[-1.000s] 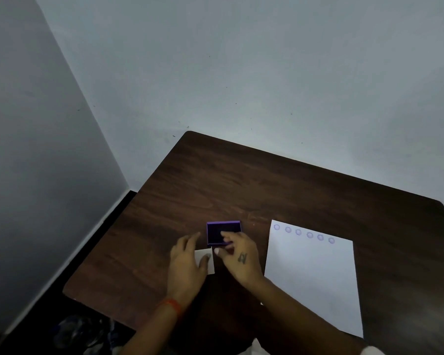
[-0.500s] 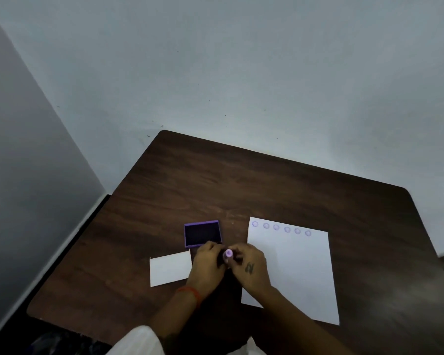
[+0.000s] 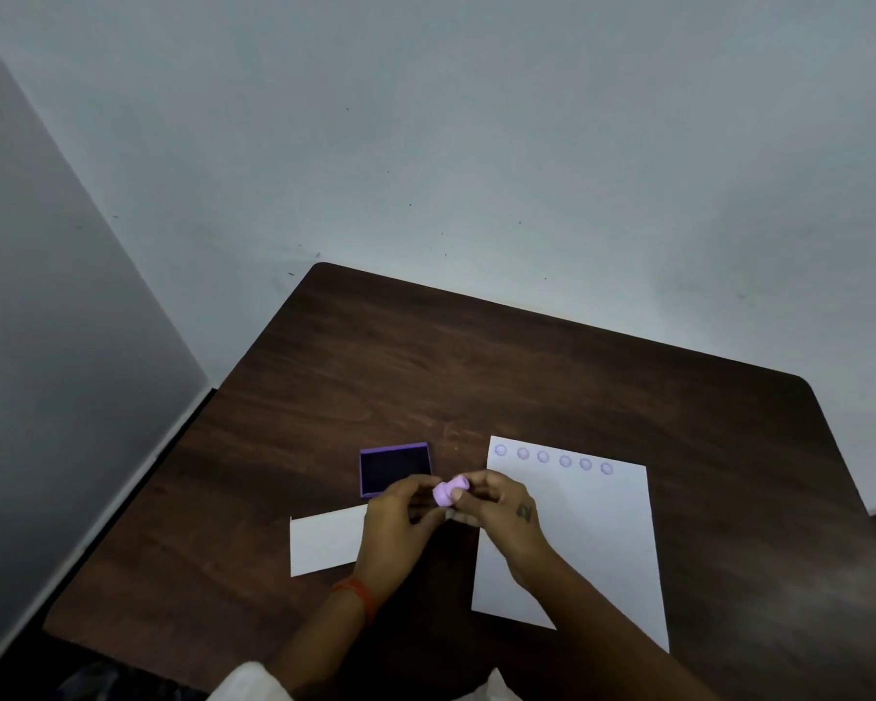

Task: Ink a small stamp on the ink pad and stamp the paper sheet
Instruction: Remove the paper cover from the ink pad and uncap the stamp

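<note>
A small light-purple stamp point(image 3: 448, 490) is held between the fingertips of both hands, just above the table. My left hand point(image 3: 398, 528) grips it from the left, my right hand point(image 3: 501, 516) from the right. An open purple ink pad point(image 3: 394, 469) with a dark pad lies just behind and left of the hands. The white paper sheet point(image 3: 592, 538) lies to the right, with a row of several purple round stamp marks point(image 3: 552, 457) along its top edge. My right wrist covers part of the sheet's left side.
A small white card point(image 3: 324, 541) lies on the dark wooden table point(image 3: 476, 371) left of my left hand. Walls stand close behind and to the left of the table. The table's near left edge drops to a dark floor.
A second ago both hands were at the ink pad and card. They have since come together in front of the pad, lifting the purple stamp, which now shows more plainly between the fingertips.
</note>
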### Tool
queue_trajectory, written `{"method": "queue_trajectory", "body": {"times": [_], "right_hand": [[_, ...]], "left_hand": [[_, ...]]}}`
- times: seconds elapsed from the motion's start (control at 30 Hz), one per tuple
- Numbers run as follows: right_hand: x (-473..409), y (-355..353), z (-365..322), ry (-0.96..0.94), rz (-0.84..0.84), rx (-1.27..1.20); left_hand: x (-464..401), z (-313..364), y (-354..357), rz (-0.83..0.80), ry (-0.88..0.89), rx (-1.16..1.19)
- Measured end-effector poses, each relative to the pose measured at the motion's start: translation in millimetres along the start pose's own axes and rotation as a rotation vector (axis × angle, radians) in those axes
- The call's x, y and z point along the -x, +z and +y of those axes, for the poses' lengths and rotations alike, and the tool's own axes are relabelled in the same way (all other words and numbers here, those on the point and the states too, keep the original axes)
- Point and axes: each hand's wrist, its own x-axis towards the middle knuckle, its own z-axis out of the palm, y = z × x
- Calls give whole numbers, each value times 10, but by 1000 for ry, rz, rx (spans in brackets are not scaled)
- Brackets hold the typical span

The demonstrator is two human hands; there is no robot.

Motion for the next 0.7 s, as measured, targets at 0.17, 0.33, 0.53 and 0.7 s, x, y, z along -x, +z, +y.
{"method": "queue_trajectory", "body": {"times": [0.17,0.33,0.53,0.7], "right_hand": [[0,-49,-15,15,-35,-108],[4,-70,20,5,-48,-95],[7,-71,-15,25,-66,-87],[18,-114,-19,-13,-111,-81]], "left_hand": [[9,97,-61,-6,6,28],[5,98,-71,-17,-2,2],[-2,108,-67,3,39,-45],[5,106,-85,6,48,-71]]}}
